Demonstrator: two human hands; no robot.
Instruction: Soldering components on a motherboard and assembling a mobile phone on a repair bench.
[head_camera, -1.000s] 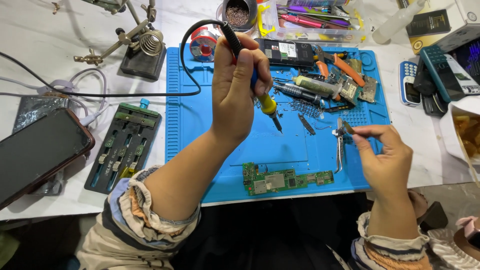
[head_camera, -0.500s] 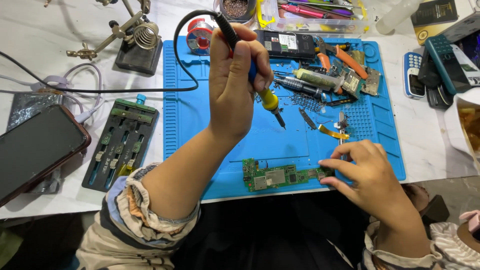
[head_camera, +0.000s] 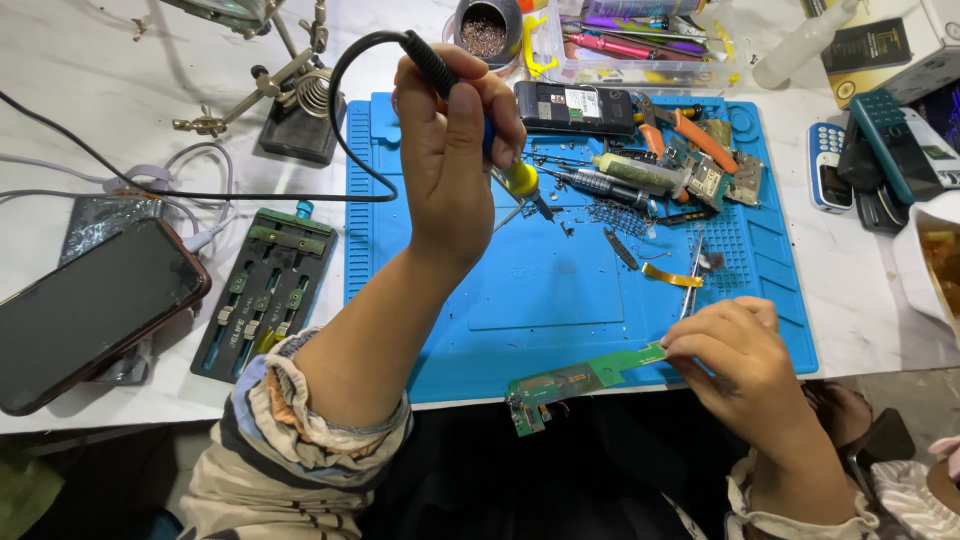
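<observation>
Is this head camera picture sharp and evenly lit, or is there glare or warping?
Head view: bright, even light, soft shadows; the left hand with the soldering iron is sharp; faint sheen on the dark phone; table edge bows slightly.

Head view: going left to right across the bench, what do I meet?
Black phone → green-and-black clamp jig → left hand with the soldering iron → green circuit board → right hand → small blue-and-white phone.

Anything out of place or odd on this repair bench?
The green circuit board, pinched by the right hand, hangs off the front edge of the blue mat. The left hand holds the soldering iron raised above scattered small parts.
</observation>
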